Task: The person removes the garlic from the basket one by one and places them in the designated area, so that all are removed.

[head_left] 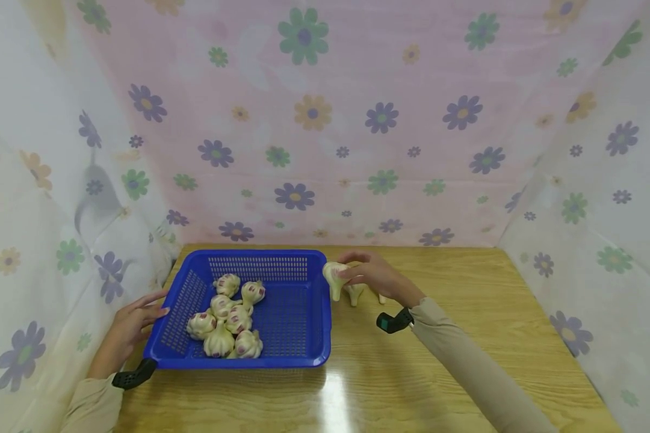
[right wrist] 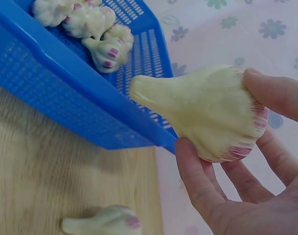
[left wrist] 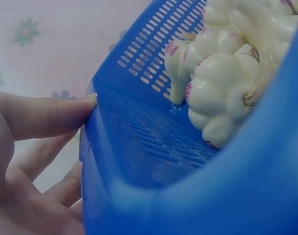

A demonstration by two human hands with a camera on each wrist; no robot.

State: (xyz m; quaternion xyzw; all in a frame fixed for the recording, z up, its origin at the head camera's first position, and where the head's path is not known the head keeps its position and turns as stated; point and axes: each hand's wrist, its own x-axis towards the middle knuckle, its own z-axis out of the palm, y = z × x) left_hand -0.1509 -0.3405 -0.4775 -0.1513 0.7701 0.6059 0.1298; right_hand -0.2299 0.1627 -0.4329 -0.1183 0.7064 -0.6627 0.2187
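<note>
A blue plastic basket (head_left: 287, 361) with slotted walls holds several garlic bulbs (head_left: 218, 341), cream with purple streaks. At its left side, my left hand (head_left: 127, 328) touches the rim with its thumb (left wrist: 56, 115) and the outer wall with nearly straight fingers. Just beyond the right rim, my right hand (head_left: 376, 275) pinches a garlic bulb (head_left: 334, 275) between thumb and fingers. In the right wrist view, this held garlic bulb (right wrist: 207, 110) lies sideways, its stem towards the basket. Under the right hand, another garlic bulb (head_left: 354, 293) is on the table.
A further pale stem (head_left: 382, 298) shows partly below the right hand on the wooden table (head_left: 466, 294). Flower-patterned cloth (head_left: 336, 132) hangs behind the table and along both sides. The basket's back wall stands close to the rear cloth.
</note>
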